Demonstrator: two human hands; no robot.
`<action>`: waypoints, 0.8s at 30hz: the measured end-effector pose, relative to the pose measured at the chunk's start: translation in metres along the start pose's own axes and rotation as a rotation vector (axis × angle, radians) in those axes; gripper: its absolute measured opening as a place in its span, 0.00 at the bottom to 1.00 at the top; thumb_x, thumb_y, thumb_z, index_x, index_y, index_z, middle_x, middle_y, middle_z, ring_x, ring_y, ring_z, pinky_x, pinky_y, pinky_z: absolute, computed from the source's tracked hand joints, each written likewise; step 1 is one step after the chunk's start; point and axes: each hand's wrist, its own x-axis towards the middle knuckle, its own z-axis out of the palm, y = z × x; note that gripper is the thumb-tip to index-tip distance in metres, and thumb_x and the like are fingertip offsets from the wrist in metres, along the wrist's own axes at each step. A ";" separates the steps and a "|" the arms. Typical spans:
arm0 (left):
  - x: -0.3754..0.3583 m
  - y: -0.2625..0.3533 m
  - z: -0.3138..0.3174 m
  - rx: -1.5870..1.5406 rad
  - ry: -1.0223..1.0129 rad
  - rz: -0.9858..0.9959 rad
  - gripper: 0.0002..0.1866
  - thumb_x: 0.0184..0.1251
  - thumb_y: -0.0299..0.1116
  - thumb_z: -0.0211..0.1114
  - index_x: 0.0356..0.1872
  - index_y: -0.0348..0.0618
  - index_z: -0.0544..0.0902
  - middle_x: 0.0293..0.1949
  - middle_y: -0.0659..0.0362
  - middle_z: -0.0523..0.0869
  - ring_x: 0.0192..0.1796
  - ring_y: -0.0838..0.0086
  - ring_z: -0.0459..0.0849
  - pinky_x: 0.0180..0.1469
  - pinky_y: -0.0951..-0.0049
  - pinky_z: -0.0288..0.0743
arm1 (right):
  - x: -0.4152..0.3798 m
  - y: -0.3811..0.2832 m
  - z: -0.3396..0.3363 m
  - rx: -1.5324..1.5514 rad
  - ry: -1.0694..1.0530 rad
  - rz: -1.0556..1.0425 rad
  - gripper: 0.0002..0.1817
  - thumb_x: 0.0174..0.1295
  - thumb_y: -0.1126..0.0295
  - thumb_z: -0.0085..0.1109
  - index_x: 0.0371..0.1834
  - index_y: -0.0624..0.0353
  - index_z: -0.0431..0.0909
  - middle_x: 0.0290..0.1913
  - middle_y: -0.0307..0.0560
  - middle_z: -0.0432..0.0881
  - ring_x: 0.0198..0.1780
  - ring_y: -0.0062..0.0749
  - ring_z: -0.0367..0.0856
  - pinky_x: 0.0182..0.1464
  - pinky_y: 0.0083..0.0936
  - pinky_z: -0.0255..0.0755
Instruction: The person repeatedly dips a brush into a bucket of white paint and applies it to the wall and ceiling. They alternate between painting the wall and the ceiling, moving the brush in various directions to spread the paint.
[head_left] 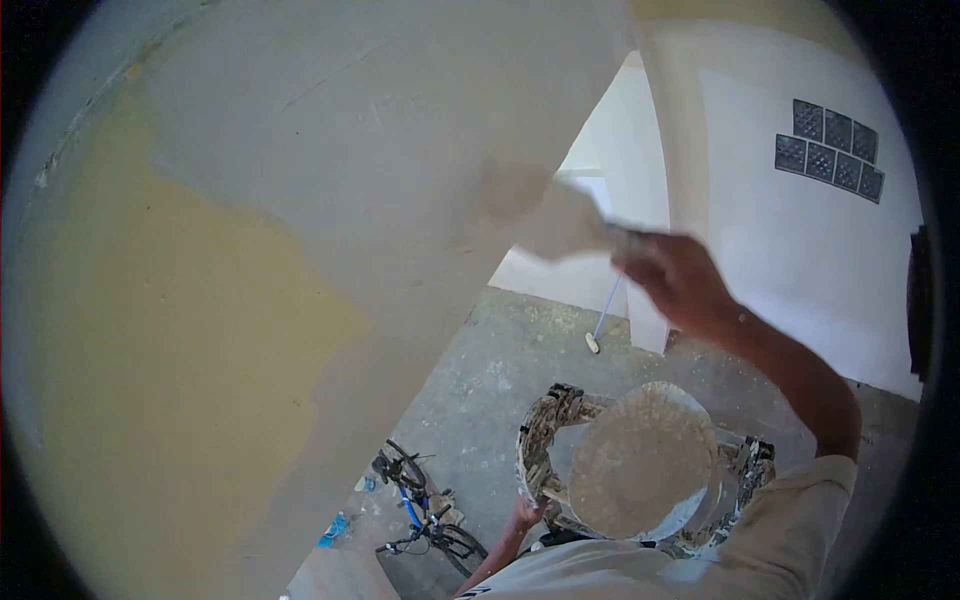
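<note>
My right hand [672, 275] is closed around the handle of a wide putty knife [560, 222], which is smeared by motion. Its blade overlaps the edge of the large wall surface [430, 130]; whether it touches cannot be told. Grey filler spreads over that surface around a yellowish patch [190, 340]. Low in the view, my left hand [530, 512] grips the rim of a plaster-crusted frame [537, 450], its fingers partly hidden. Within the frame, close to my body, sits a round container of beige filler [645, 460].
Far below on the concrete floor [480, 370] lies a blue and black bicycle [425, 520]. A long-handled tool [592, 342] leans by the white wall [780, 240], which has dark patterned vent blocks [835, 145]. A dark object [917, 305] stands at the right edge.
</note>
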 end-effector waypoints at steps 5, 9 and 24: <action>-0.009 -0.025 0.006 0.142 0.073 0.292 0.19 0.46 0.31 0.53 0.43 0.41 0.71 0.45 0.50 0.73 0.50 0.57 0.69 0.51 0.66 0.62 | 0.107 -0.042 -0.052 -0.311 0.455 -0.496 0.15 0.57 0.65 0.43 0.46 0.59 0.67 0.26 0.52 0.76 0.25 0.36 0.74 0.32 0.32 0.70; 0.002 -0.002 0.002 0.077 0.033 0.095 0.20 0.47 0.33 0.54 0.45 0.39 0.70 0.45 0.50 0.73 0.49 0.57 0.69 0.50 0.65 0.62 | 0.145 -0.104 -0.082 -0.173 0.177 -0.421 0.23 0.58 0.57 0.41 0.46 0.67 0.66 0.44 0.59 0.69 0.46 0.43 0.67 0.50 0.35 0.61; 0.009 0.014 0.000 0.029 0.064 0.128 0.18 0.47 0.34 0.54 0.41 0.41 0.72 0.42 0.52 0.75 0.47 0.58 0.71 0.48 0.66 0.64 | -0.017 -0.030 -0.002 -0.252 -0.143 -0.068 0.18 0.56 0.60 0.45 0.48 0.55 0.67 0.28 0.50 0.74 0.26 0.39 0.75 0.30 0.32 0.69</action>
